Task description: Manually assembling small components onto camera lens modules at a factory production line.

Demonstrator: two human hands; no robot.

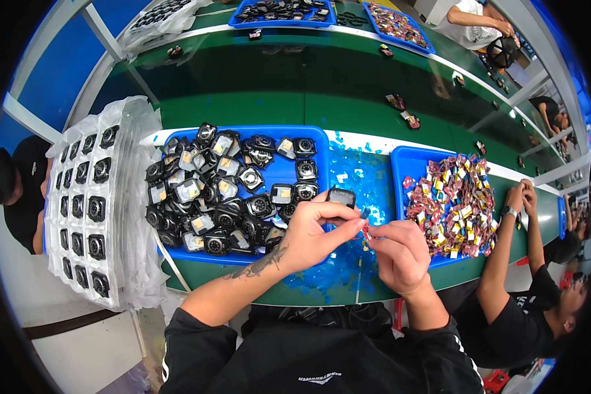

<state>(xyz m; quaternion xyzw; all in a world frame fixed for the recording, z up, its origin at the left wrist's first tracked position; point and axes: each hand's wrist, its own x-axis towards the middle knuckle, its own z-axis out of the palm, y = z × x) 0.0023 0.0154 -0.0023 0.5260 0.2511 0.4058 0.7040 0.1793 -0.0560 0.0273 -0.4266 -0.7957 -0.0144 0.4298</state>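
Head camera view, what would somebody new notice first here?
Probably the two hands at centre: the left hand holds a small black square part, and the right hand pinches a tiny red piece against it. Behind the left hand, a blue tray is heaped with black parts; right of the hands, a second blue tray holds a red and yellow pile. At far left a clear tray carries black parts in rows.

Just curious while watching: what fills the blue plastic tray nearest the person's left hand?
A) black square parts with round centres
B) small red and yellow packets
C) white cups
A: the blue plastic tray beside the left hand is heaped with black square parts.
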